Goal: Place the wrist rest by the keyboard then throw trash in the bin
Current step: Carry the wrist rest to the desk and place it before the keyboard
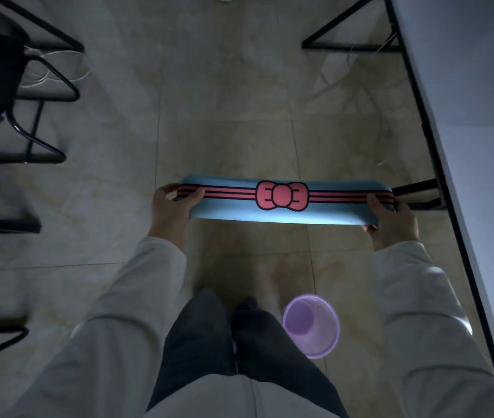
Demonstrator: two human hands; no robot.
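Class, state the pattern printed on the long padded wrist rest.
Blue wrist rest with pink stripes and a pink bow; head view.

The single head view looks steeply down from standing height at the tiled floor (pixel 224 86), close over both outstretched arms; a table (pixel 466 70) edge runs from one to four o'clock.

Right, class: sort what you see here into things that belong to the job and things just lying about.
Belongs to the job:
wrist rest, held at its ends by the left hand and right hand
bin, on the floor
desk

Just lying about:
chair
cables
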